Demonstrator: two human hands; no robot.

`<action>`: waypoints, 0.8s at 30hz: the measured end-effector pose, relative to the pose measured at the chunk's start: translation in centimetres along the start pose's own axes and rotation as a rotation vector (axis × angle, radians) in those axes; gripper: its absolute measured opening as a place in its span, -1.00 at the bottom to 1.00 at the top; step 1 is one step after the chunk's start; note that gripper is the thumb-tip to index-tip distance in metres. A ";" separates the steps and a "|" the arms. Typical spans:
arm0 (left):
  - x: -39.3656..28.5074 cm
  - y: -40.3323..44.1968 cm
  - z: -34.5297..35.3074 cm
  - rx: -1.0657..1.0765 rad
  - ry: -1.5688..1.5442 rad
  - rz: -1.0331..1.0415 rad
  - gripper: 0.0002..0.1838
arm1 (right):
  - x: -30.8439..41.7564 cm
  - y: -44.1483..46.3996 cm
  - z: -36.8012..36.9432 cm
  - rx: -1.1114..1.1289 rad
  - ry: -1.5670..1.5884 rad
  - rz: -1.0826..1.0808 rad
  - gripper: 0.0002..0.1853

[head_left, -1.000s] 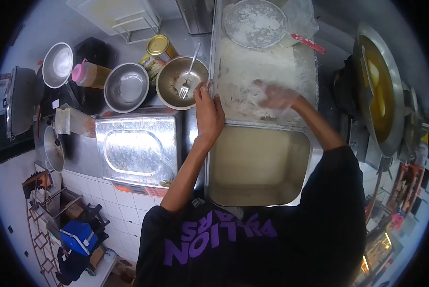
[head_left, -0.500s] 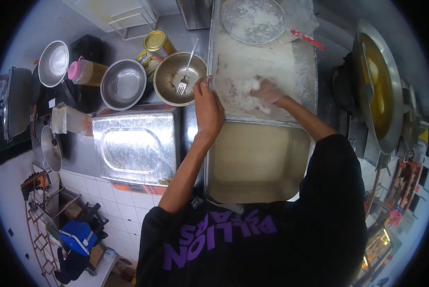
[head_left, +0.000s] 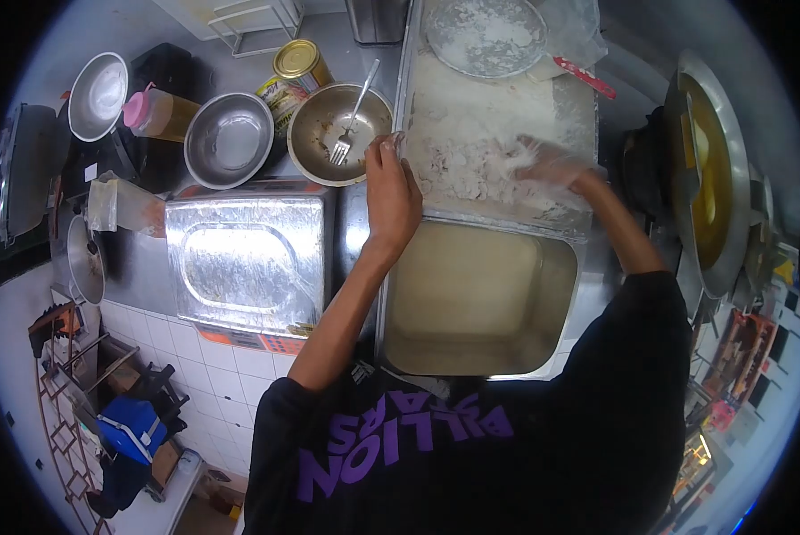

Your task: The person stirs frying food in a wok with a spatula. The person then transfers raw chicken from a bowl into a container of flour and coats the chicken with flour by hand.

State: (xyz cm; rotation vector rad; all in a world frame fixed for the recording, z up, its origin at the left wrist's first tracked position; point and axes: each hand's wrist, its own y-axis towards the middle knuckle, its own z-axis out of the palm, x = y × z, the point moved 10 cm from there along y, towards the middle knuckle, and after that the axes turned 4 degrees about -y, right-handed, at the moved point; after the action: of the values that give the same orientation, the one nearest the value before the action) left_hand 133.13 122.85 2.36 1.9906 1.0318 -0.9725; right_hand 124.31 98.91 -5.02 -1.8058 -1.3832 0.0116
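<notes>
My left hand (head_left: 393, 198) is closed at the left edge of a metal tray (head_left: 407, 85), its fingertips on the rim. White flour (head_left: 471, 120) coats the tray's floor, with pale floured pieces (head_left: 467, 169) heaped across its near part. Over these pieces, toward the tray's right side, is my right hand (head_left: 552, 168), which seems to wear a clear plastic glove. Motion smears its fingers, so I cannot make out whether they hold anything. A flour-dusted round sieve (head_left: 487, 36) with a red handle (head_left: 585, 77) rests at the tray's far end.
Nearest me is a deep metal basin (head_left: 462, 294) of cloudy liquid. Left of the tray stand a bowl (head_left: 306, 165) with a fork (head_left: 354, 116), a can (head_left: 297, 61), another bowl (head_left: 229, 141) and a metal-topped appliance (head_left: 248, 267). A wide pan (head_left: 708, 178) of yellow oil is at right.
My right hand has swept to the right across the tray, and more floured pieces show beside it. The left hand stays at the rim. The whole view has shifted slightly.
</notes>
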 end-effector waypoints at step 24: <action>-0.4 0.1 -0.1 -0.002 0.015 0.032 -0.59 | 3.0 2.5 3.6 0.092 0.269 0.112 -0.43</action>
State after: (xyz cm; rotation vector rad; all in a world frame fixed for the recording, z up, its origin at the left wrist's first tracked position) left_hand 133.04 122.74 2.76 2.0093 1.0054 -0.9405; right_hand 125.79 103.39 -7.54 -1.7348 -1.0748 -0.1033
